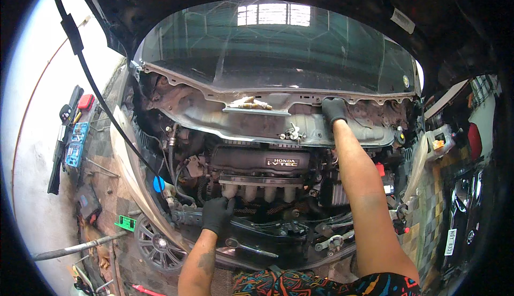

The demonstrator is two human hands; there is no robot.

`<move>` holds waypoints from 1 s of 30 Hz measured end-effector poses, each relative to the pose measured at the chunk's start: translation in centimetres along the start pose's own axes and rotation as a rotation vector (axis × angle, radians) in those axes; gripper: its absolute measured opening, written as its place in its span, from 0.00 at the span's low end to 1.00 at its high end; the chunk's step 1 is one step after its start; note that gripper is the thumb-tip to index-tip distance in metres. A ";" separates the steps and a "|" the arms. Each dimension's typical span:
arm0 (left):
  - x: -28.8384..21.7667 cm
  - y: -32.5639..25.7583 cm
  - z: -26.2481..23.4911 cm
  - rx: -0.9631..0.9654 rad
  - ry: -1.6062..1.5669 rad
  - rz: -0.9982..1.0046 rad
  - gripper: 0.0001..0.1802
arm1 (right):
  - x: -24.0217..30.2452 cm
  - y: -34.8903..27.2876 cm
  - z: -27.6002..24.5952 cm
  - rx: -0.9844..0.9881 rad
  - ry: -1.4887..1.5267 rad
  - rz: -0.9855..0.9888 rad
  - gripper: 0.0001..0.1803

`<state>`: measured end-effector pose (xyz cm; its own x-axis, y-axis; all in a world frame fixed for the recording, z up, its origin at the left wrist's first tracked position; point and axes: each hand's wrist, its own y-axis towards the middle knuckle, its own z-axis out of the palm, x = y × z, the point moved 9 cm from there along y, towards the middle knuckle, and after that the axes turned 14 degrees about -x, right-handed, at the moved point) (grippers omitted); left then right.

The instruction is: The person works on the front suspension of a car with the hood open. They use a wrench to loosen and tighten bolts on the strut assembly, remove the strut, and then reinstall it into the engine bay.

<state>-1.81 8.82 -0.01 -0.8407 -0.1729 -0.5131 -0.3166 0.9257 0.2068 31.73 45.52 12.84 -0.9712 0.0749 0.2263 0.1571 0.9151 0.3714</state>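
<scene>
I look down into a car's open engine bay. My left hand, in a black glove, rests fingers-down at the lower left of the engine's intake manifold, touching the leftmost runner; whether it holds anything is hidden. My right hand, also black-gloved, reaches far across and presses on the metal cowl panel below the windshield. A black engine cover sits between my arms. A ratchet wrench lies on the front crossmember near my left forearm.
Several small brass-coloured parts lie on the cowl ledge. The raised hood's prop rod crosses at left. Tool cases and tools lie on the floor at left, and a wheel beside them. Another vehicle stands at right.
</scene>
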 end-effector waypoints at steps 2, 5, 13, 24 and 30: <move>0.0 -0.1 0.1 0.005 0.009 0.011 0.19 | -1.0 -0.5 0.5 0.086 0.319 0.272 0.09; 0.2 -0.3 -0.2 -0.017 0.007 0.020 0.19 | -1.9 -2.3 2.6 0.217 0.793 0.693 0.14; 0.2 -0.1 0.1 -0.017 0.022 0.047 0.19 | -0.4 -3.3 5.5 0.727 1.530 1.044 0.14; 0.3 -0.1 0.2 -0.011 0.006 0.034 0.20 | 0.7 -1.9 1.7 -0.017 -0.191 -0.810 0.09; 0.3 -0.3 0.1 -0.019 0.018 0.024 0.20 | -4.9 -3.5 -4.6 0.170 0.344 -0.444 0.06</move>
<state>-1.87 8.58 -0.32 -0.8559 -0.1566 -0.4929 -0.3043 0.9232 0.2350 36.79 40.10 14.50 -0.8187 -0.4371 0.3724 -0.3100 0.8823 0.3541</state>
